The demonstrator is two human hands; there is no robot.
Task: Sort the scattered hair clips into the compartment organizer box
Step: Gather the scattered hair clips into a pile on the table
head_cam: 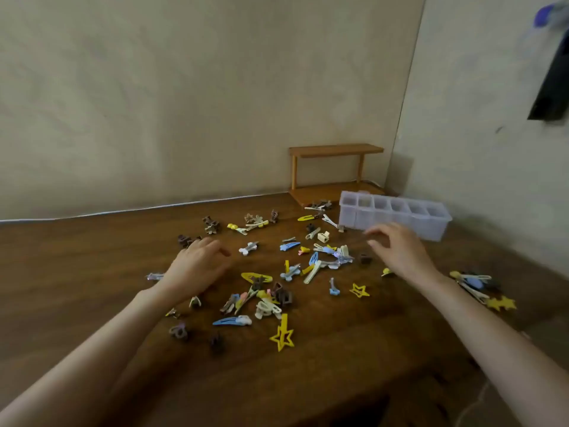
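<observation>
Several hair clips in yellow, blue, brown and cream lie scattered over the brown wooden table [323,374]. A large yellow star clip [282,334] lies near the front, and a blue snap clip [231,321] sits left of it. The translucent compartment organizer box [395,214] stands at the back right, with a row of open cells. My left hand [197,265] hovers palm down over the left part of the pile, fingers loosely curled and holding nothing. My right hand [398,249] hangs in front of the box with fingers spread and nothing in it.
A small wooden shelf [335,171] stands against the wall behind the box. More clips, among them a yellow star pair [502,303], lie at the far right. Walls close the table at the back and right. A dark object [551,87] hangs on the right wall.
</observation>
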